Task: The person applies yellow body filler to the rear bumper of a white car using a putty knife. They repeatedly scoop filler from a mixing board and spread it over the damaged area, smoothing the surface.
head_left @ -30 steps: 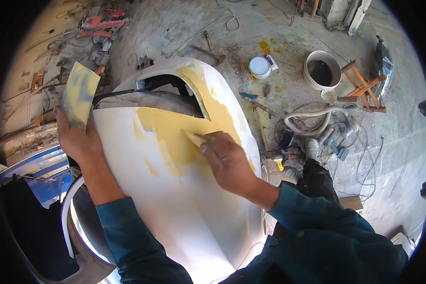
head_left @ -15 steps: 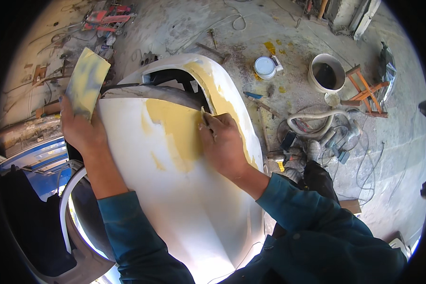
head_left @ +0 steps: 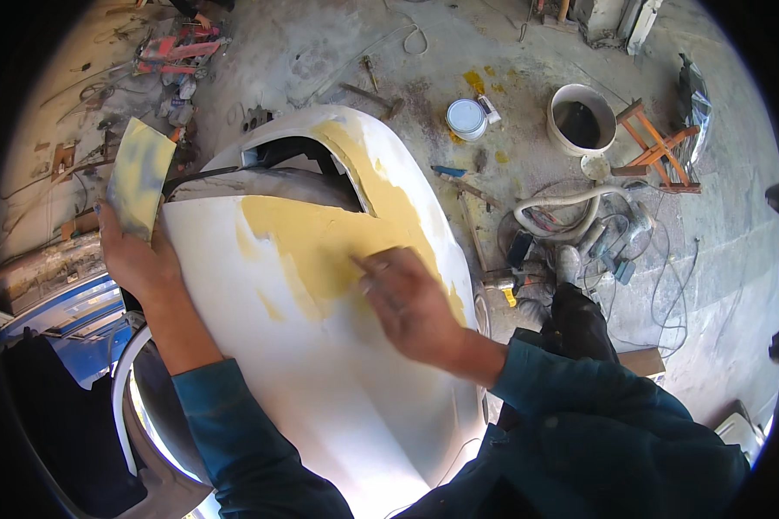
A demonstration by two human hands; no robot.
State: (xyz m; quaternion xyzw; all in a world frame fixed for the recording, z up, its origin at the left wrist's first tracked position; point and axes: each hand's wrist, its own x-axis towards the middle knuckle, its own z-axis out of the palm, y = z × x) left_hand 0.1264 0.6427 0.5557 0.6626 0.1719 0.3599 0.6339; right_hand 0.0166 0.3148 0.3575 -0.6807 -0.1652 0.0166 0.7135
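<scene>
My left hand [head_left: 143,268] grips a flat board [head_left: 141,173] smeared with yellow and grey filler, at the left of a large white car body panel [head_left: 238,355]. My right hand [head_left: 411,303] is blurred, closed on a small spreader [head_left: 355,262] over a broad patch of yellow filler [head_left: 307,238]. The filler lies beside a dark opening [head_left: 303,160] in the panel and runs up its right rim.
At the back right are a lidded can [head_left: 466,119], a bucket [head_left: 580,120], a wooden stand [head_left: 653,147], hoses [head_left: 563,221] and tools. Red equipment [head_left: 177,52] and another person's hand [head_left: 201,19] are top left. A blue vehicle body [head_left: 74,320] is at left.
Since half a second ago my right hand has moved down from the opening's edge. My view has shifted slightly, and another person's hand has appeared at the top left.
</scene>
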